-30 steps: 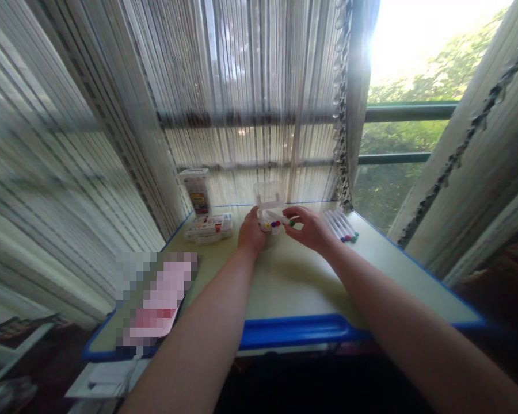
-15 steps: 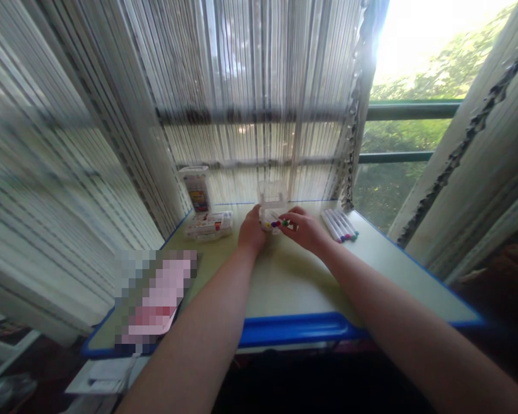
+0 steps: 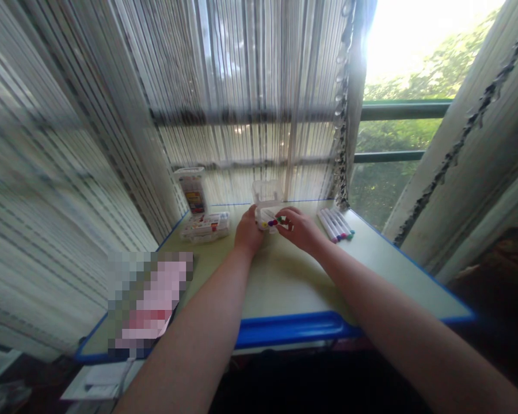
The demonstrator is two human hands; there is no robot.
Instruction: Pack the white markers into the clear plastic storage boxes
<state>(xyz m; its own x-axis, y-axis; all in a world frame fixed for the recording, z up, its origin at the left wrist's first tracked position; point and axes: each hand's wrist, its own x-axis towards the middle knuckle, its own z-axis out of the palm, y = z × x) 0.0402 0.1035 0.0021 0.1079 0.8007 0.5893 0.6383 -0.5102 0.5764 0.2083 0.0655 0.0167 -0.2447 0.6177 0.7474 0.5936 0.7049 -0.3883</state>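
A small clear plastic case (image 3: 266,191) stands on the table with its lid raised toward the curtain. Inside it lie white markers (image 3: 270,223) with yellow, purple and red ends. My left hand (image 3: 247,231) is closed around the case's left side, its fingertips partly hidden. At the case's right side, my right hand (image 3: 297,226) pinches a green-ended marker (image 3: 280,220) over the opening. To the right of that hand, several white markers (image 3: 334,223) with coloured ends lie side by side on the table.
The table (image 3: 285,282) has a blue rim. At the back left are a flat clear case (image 3: 205,226) and an upright clear container (image 3: 193,192). A blurred-out pink object (image 3: 159,299) lies at the left edge. String curtains (image 3: 242,86) hang behind the table.
The camera view has shifted slightly, so everything sits a little further left. My right hand has brought the green-ended marker a bit closer in over the case. My left hand keeps its place.
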